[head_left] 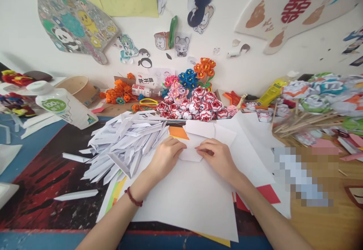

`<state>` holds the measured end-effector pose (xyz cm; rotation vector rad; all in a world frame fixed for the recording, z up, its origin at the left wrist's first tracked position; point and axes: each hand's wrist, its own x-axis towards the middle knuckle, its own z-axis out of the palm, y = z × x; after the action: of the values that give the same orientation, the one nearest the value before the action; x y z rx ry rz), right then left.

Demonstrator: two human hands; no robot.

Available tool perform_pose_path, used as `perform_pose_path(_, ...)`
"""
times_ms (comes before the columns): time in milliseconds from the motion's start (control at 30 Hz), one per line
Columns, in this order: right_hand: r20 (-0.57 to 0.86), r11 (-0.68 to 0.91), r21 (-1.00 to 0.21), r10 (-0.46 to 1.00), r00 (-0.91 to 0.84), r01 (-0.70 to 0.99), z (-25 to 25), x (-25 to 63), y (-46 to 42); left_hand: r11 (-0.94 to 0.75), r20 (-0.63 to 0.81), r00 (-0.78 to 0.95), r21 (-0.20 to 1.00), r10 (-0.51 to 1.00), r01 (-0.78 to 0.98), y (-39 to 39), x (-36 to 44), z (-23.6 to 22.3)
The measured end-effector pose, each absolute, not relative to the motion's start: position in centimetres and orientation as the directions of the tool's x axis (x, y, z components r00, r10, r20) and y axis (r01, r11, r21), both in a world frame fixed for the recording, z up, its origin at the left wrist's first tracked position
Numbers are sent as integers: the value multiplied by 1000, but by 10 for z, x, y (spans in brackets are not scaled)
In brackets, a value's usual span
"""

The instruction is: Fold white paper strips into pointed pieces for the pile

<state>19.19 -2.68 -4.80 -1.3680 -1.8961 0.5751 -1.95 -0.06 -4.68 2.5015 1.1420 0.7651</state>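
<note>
Pinching a small white paper [191,154] by its two sides, a person's left hand [166,157] and right hand [219,159] face each other above the far part of a large white sheet [187,204]. Well to the left of the sheet, and beyond it, is a white bottle [64,104] with a green label. Nearer, a loose strip [76,195] lies left of the sheet on a dark mat [31,197]. Just beside the sheet's left edge, a heap of folded white strips [124,144] spreads out. Over the sheet, left fingertips grasp the paper's left side, while right thumb and forefinger grasp its right. This looks like a folding step; the next move seems to call for lined-up edges and even pressure along the crease. Beyond the sheet are red-and-white flowers [195,104]. To its right, red paper [266,194] shows beside the right forearm; farther right lie wooden sticks [297,124]
</note>
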Motion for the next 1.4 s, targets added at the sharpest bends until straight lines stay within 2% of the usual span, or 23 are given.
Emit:
perform_pose_path(167,359,408,-584,905,-228,702,-48,193,-29,-689,326,607,358,725,630,-5,-21,-43)
perform_pose_path(433,480,529,-434,821,-310,730,-54,194,-29,-720,351,629,327,694,612,-7,-23,-48)
perform_pose_path(600,507,590,-254,756,-414,766,-50,195,-34,-753,323,680,284,658,594,-10,-27,-45)
perform_pose_path(700,502,614,-156,724,-473,774,-46,195,-37,-755,307,690,236,656,612,-12,-28,-44)
perform_pose_path(900,469,643,-36,687,-556,765,-47,193,-37,-778,289,726,145,624,611,-13,-26,-40)
perform_pose_path(1133,414,670,129,633,-654,731,-44,190,-40,-823,187,810,-10,556,567,-17,-24,-30)
perform_pose_path(1400,385,656,212,625,-679,724,-47,186,-46,-835,164,850,-172,500,524,-21,-23,-34)
